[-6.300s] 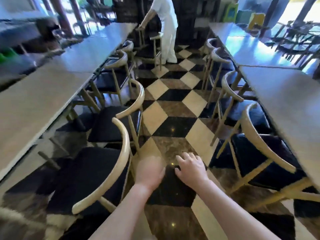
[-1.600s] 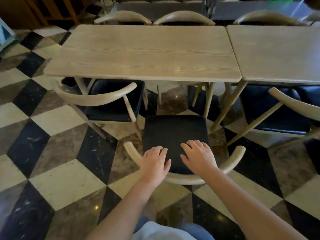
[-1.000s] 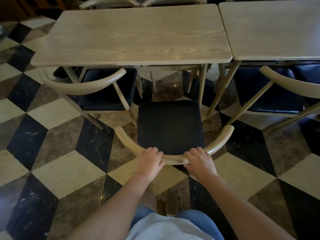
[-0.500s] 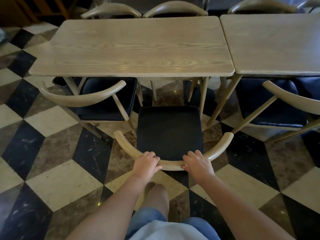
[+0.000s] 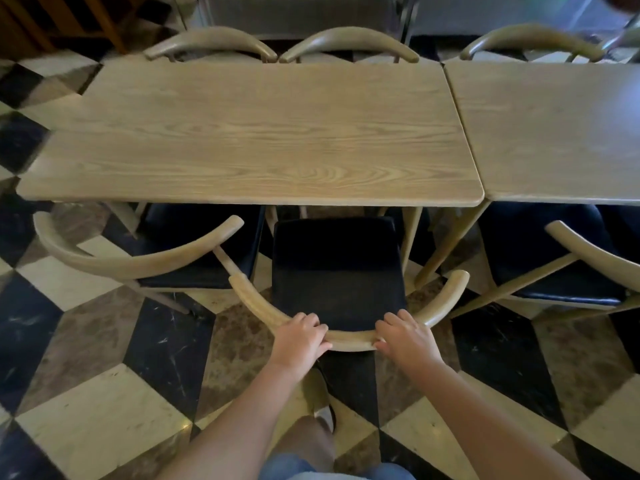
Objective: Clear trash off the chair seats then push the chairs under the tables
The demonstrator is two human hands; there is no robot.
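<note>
Nearest the camera: both hands are on the curved wooden backrest [image 5: 346, 337] of the middle chair. Left hand [image 5: 300, 341] and right hand [image 5: 405, 339] sit side by side near the centre of the rail, fingers [image 5: 311, 322] curled over the top and clamped on it, thumbs tucked under the near edge as far as I can tell. Neither hand is really nearer, it's a pretty even two-handed grip.

The thing that matters: the desk [image 5: 242, 133] lies straight ahead of the fingers, and the chair points right at it. The black seat [image 5: 336, 268] runs away from the hands with its far edge just at or barely under the desk's near edge. So most of the seat is out in the open and the push looks like it's only getting going. Straight shove forward should do it, but the desk's leg [image 5: 412, 233] is close on the seat's right side, so keep it square.

No trash on this seat that I can see, nothing to clear. The left neighbour chair [image 5: 138, 258] is angled, partly under. The right chair [image 5: 571, 265] is half tucked too. Far side has chair backs [image 5: 349, 41] snug against the desk.
</note>
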